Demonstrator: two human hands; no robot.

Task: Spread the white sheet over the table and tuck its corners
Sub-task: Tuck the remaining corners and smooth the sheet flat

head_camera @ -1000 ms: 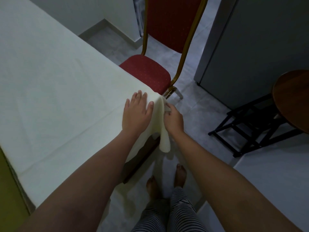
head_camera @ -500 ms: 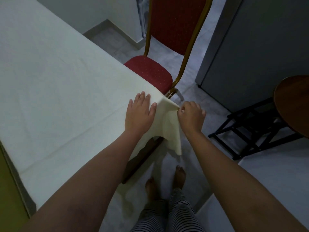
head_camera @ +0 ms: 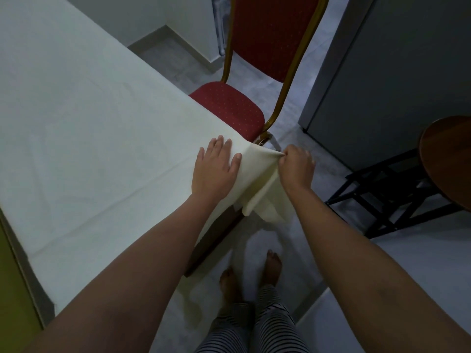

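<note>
The white sheet (head_camera: 89, 138) lies flat over most of the table, whose brown edge (head_camera: 214, 235) shows under the hanging cloth. My left hand (head_camera: 216, 169) rests flat on the sheet at the table's near right corner, fingers straight. My right hand (head_camera: 297, 166) pinches the sheet's corner fold just off the table's corner and holds it out to the right. Below that hand the loose cloth hangs in folds.
A red chair (head_camera: 229, 110) with a gold frame stands pushed against the table's right side. A grey cabinet (head_camera: 395, 59) is at the right. A black folding stand (head_camera: 387, 200) and a round brown tabletop (head_camera: 446, 161) are beyond it. My bare feet (head_camera: 252, 273) stand on the tiled floor.
My right hand has moved out to the right and up, drawing the sheet's corner away from the table. My left hand has stayed flat on the corner.
</note>
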